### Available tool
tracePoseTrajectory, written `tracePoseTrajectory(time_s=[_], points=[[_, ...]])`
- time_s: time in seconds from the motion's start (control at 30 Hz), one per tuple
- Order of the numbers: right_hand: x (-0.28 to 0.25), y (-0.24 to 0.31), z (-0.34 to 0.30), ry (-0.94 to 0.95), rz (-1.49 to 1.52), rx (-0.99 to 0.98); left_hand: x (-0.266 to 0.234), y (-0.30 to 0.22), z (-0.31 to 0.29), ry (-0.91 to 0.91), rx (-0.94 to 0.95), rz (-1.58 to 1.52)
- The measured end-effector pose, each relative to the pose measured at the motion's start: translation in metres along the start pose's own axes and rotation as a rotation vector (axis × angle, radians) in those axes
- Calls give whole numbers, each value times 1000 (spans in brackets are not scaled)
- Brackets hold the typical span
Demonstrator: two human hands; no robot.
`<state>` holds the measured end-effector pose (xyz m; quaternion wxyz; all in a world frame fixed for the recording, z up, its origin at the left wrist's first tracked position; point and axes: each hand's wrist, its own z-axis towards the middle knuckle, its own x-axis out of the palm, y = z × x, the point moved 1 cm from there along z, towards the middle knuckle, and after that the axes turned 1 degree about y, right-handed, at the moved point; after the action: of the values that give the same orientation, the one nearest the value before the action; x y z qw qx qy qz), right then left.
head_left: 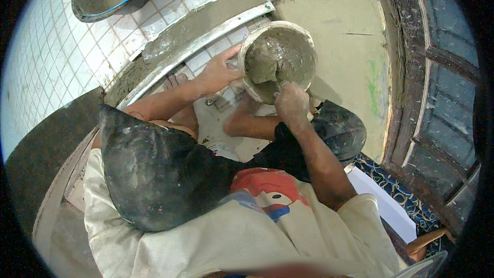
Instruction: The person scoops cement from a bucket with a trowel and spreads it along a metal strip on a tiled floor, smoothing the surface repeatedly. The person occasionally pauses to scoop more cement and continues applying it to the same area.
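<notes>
Right hand is closed in a fist at the near edge of the pail. It seems to grip the handle of a trowel, but the fist hides that part, so I cannot tell just how the fingers sit. The flat end of the trowel lies in the wet gray mud inside the pail. The left hand holds the left side of the pail, thumb and fingers spread apart. The pail is in front of the bent legs, near the right knee. To mix well, I think it is best to hold the pail firm, push the trowel deep and turn the mud up from the bottom. Scrape the sides too, and go slow near the top, or mud could slop out
</notes>
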<state>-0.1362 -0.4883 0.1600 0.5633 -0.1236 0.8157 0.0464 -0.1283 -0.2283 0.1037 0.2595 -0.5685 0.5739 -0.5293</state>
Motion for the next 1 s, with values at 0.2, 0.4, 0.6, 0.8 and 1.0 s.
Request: tracePoseTrajectory(time_s=[0.2,0.4,0.6,0.8,1.0], points=[[-21,-3,4,35,247,8,6,-1,8,-63,-24,-159],[-74,-11,-8,-11,403,30,-21,-2,14,29,0,-20],[-130,20,19,155,466,-174,-183,-48,-32,-199,322,460],[-132,129,93,318,291,-698,-280,-2,-109,-548,-231,551],[-102,244,156,829,-10,-786,-286,33,-116,-566,-269,395]])
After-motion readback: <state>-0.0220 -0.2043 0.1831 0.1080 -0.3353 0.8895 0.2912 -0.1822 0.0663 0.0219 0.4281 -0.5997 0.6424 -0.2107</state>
